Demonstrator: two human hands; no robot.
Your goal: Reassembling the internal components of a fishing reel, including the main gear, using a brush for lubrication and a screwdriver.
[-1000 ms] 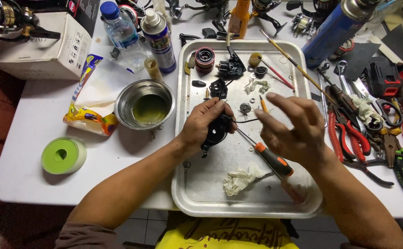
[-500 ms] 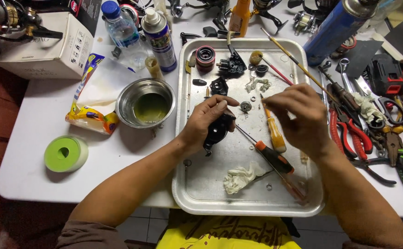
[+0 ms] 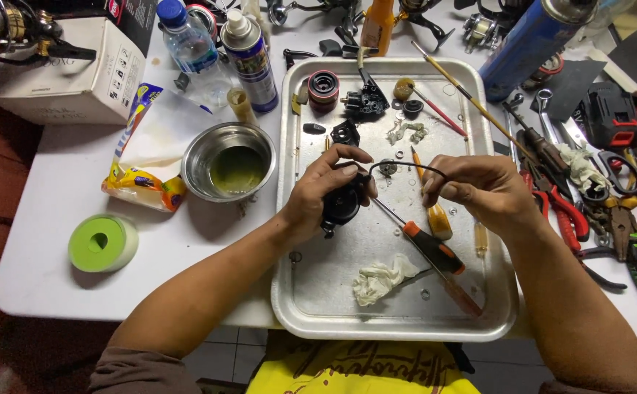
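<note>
My left hand point(image 3: 326, 191) grips a black fishing reel body point(image 3: 340, 206) over the metal tray point(image 3: 311, 292). A thin black curved wire point(image 3: 406, 167) arches from the reel to my right hand point(image 3: 472, 191), whose fingertips pinch its end. Just below my right hand lie a small yellow-handled screwdriver point(image 3: 435, 215) and an orange-and-black screwdriver point(image 3: 431, 252) on the tray. A crumpled white tissue point(image 3: 380, 279) lies near the tray's front. Several small black reel parts point(image 3: 362, 102) sit at the tray's far end.
A steel bowl point(image 3: 232, 162) of greenish liquid stands left of the tray, with a spray can point(image 3: 249, 60), a water bottle point(image 3: 187, 40) and a cardboard box point(image 3: 63, 69) behind. A green tape roll point(image 3: 102, 243) lies far left. Pliers and cutters point(image 3: 610, 211) crowd the right.
My right hand has put the yellow-handled screwdriver down on the tray and now pinches the black wire. My left hand still holds the reel body.
</note>
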